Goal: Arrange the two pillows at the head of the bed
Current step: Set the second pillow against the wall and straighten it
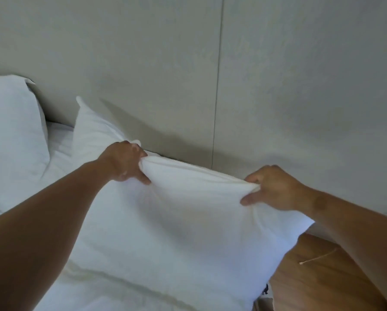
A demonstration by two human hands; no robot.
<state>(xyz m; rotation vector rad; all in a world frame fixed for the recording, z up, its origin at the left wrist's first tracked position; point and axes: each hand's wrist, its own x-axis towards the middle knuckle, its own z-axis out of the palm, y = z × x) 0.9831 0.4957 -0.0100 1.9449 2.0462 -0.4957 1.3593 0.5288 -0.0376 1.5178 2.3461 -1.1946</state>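
While 2nd pillow (13,131) leans at headboard (165,75), L hand (126,162) & R hand (271,189) fingers pinch near pillow (177,221) top edge

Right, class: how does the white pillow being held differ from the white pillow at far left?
The held white pillow is pinched along its top edge by the left hand and right hand; the far-left white pillow is untouched, propped against the grey padded headboard. The held one fills mid-frame; the other is cut off. Both are white fabric.
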